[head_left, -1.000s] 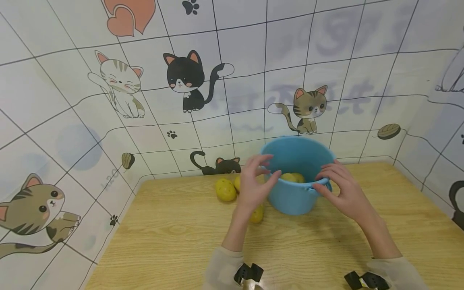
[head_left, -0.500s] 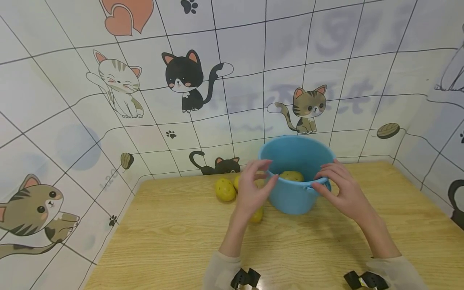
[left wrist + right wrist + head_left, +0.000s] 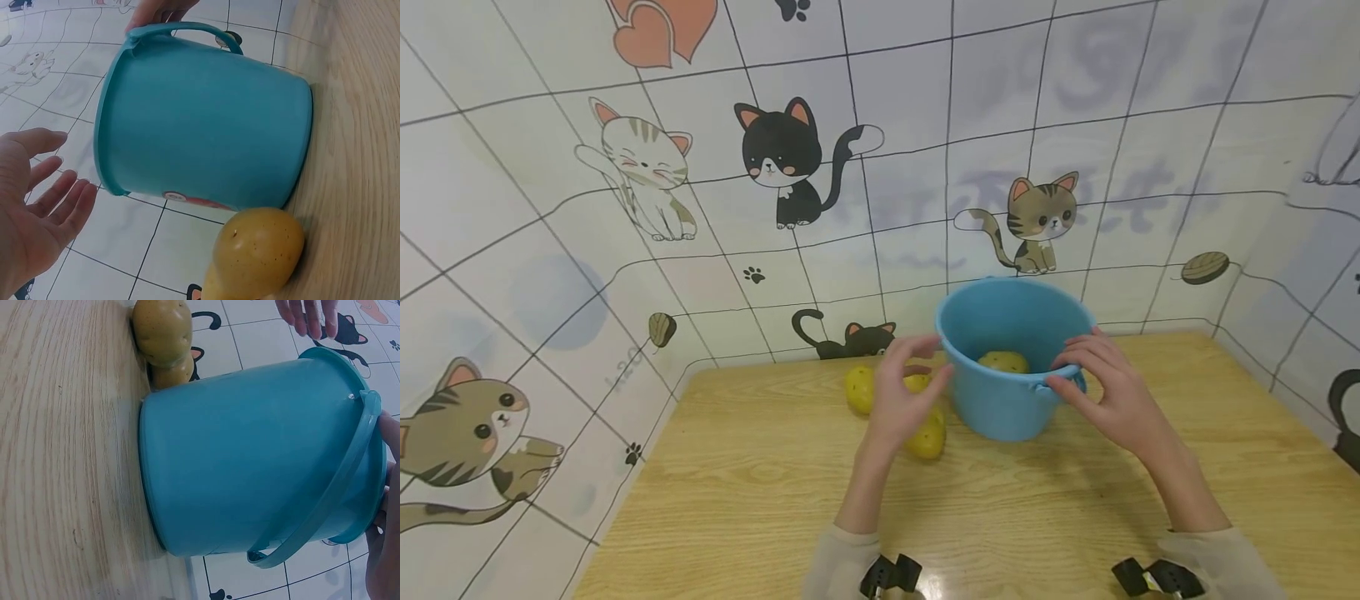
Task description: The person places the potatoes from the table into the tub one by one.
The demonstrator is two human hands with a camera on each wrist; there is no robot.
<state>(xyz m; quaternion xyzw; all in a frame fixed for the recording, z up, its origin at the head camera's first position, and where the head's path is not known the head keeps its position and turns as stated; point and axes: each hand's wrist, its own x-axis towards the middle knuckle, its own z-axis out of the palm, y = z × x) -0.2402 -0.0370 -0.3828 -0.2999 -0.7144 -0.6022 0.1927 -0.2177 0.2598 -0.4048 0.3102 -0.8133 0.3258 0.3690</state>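
Observation:
A blue bucket (image 3: 1003, 408) stands upright on the wooden table, a yellow potato (image 3: 1004, 362) visible inside it. My right hand (image 3: 1105, 387) grips the bucket's rim on its right side, thumb outside and fingers over the edge. Just left of the rim is my left hand (image 3: 904, 392), its fingers spread and apart from the bucket, holding nothing. Several yellow potatoes lie on the table beside the bucket; the nearest potato (image 3: 927, 437) sits below my left hand, and another potato (image 3: 859, 390) is behind it. In the left wrist view a potato (image 3: 259, 250) lies close by the bucket's base.
The wooden table (image 3: 760, 500) runs up to a wall (image 3: 895, 225) printed with cartoon cats and grid lines. The bucket's handle (image 3: 325, 500) hangs down along its side. Side walls rise at the left and right.
My left hand has left the bucket's rim and moved left, uncovering more of the potatoes. The right hand stays on the rim. A potato in the bucket has settled.

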